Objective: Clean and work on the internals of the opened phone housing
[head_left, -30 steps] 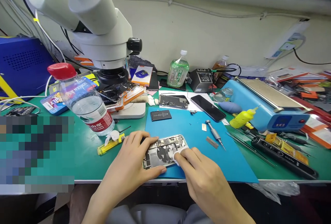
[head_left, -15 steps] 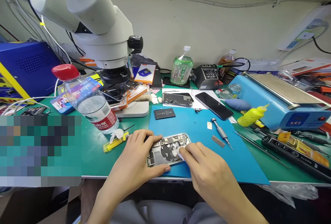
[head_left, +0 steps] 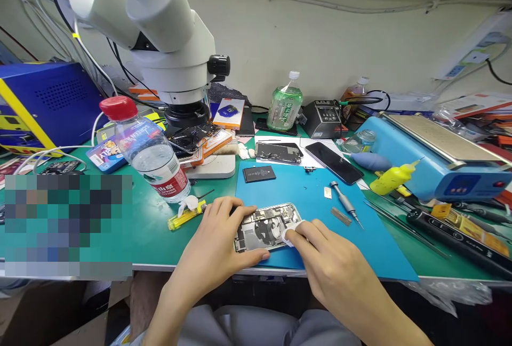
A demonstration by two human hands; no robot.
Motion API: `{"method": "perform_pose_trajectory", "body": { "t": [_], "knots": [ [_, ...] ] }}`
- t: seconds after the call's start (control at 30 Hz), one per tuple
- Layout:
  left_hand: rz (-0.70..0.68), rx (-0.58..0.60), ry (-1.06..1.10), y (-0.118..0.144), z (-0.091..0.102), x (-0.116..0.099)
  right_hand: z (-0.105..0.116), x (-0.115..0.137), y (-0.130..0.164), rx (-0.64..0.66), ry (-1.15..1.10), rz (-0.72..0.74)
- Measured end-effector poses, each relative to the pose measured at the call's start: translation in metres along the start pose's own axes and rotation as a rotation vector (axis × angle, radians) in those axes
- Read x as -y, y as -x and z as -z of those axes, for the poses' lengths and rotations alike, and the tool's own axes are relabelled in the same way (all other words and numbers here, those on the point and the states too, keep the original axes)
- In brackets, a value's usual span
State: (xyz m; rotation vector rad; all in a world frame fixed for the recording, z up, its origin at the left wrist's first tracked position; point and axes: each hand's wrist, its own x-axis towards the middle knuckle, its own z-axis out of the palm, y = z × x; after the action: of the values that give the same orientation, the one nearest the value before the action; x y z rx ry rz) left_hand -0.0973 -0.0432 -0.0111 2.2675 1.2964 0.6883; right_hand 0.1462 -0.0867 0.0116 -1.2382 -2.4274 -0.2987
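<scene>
A person's two bare hands work over an opened smartphone (head_left: pixel 262 231), its circuit board and black coil exposed, lying at the near edge of a blue mat (head_left: pixel 360 252). The left hand (head_left: pixel 216 244) grips the phone's left end, fingers on the far edge and thumb along the near one. The right hand (head_left: pixel 334 258), apart from the left, pinches a white wad (head_left: pixel 288 235) against the phone's right end; its material is too small to tell. Around the phone, a black battery (head_left: pixel 259 174) lies at twelve o'clock, a dark-screened phone (head_left: pixel 335 162) between one and two, and a gray screwdriver (head_left: pixel 343 198) between two and three, near a thin metal strip (head_left: pixel 341 216). A red-capped water bottle (head_left: pixel 154 159) stands at ten o'clock, and a white microscope (head_left: pixel 172 58) rises at eleven.
</scene>
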Motion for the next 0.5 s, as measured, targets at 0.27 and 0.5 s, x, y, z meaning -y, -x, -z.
{"method": "perform_pose_trajectory", "body": {
  "t": [0.27,0.5],
  "knots": [
    [0.005,-0.014,-0.001,-0.0001,0.0002,-0.0014,0.0028,-0.0011,0.0035,0.0,-0.039,-0.012],
    [0.001,-0.011,-0.011,0.0003,-0.0005,-0.0011,-0.0004,0.0062,0.0046,-0.018,0.138,0.013]
  ]
}}
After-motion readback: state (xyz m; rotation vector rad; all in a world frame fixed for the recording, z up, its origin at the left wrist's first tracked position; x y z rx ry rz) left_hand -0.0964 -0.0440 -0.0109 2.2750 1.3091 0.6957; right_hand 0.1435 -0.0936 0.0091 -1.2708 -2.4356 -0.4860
